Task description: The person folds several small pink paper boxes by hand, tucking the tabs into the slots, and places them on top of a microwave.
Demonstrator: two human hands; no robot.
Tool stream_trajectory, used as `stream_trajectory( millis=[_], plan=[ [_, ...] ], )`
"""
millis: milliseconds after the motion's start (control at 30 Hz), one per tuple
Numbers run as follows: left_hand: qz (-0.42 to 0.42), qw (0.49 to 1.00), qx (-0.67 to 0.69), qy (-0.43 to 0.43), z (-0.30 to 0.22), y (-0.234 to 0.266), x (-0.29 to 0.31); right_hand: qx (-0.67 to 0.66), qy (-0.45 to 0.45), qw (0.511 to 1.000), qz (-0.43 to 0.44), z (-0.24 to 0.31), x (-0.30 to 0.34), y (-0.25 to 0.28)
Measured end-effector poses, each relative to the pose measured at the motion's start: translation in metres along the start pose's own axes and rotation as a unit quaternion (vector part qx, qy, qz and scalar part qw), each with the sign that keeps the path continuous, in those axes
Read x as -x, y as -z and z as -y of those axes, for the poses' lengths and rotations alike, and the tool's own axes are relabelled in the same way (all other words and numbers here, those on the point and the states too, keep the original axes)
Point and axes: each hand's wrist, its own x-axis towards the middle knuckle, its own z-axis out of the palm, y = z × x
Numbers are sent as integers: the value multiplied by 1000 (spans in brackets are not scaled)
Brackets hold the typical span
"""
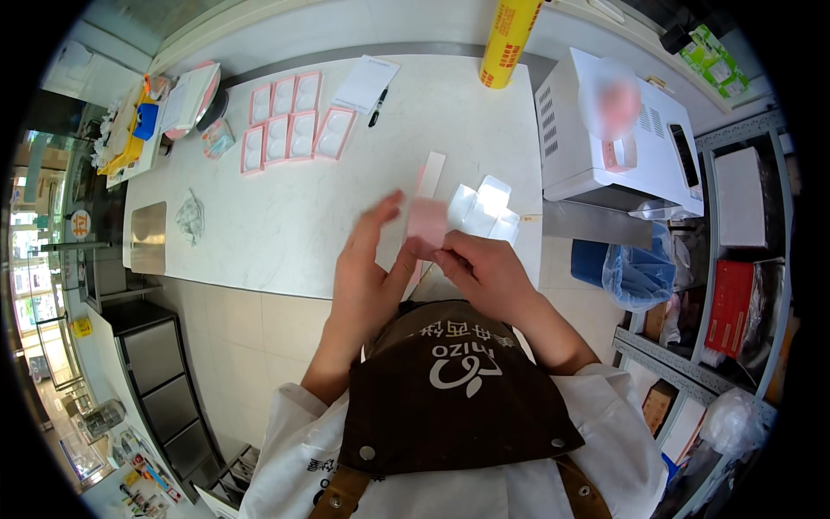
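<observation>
A small pink card piece (427,223) is held up over the table's near edge, in front of my apron. The thumb and fingers of my right hand (486,270) pinch its lower right corner. My left hand (363,264) is beside it with fingers raised and spread, slightly blurred; its thumb meets the card's lower left side. Just beyond the card lies a narrow white strip (431,173) with a pink edge. An unfolded white carton blank (484,208) with flaps lies to the right, close to my right hand. Whether the pink piece is folded cannot be made out.
Several pink-edged boxes (277,134) with round windows stand in rows on the white table (285,233). Near them are a paper sheet (367,82), a black marker (378,107) and crumpled clear plastic (191,216). A yellow roll (508,43) and white appliance (566,112) stand far right.
</observation>
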Motion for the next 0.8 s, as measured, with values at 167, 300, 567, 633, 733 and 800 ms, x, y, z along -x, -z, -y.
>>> stream_trajectory(
  millis=[167, 300, 567, 633, 733, 800],
  plan=[
    [101, 972, -130, -168, 4, 18, -10, 84, 107, 991, 16, -11, 1, -1],
    [182, 974, -92, -98, 12, 22, -7, 101, 111, 988, 32, -11, -2, 1],
    [79, 992, 84, 42, 26, 20, -1, 1, -61, 994, 87, -2, -2, 5],
    [57, 992, 97, 61, 25, 26, -3, -35, -32, 993, 105, -8, 1, 4],
    [26, 979, 176, 97, 25, 24, -4, -40, 64, 996, 54, -14, 0, 3],
    [8, 992, 122, 38, 26, 22, -5, -90, 60, 993, 53, -8, -1, 5]
  ],
)
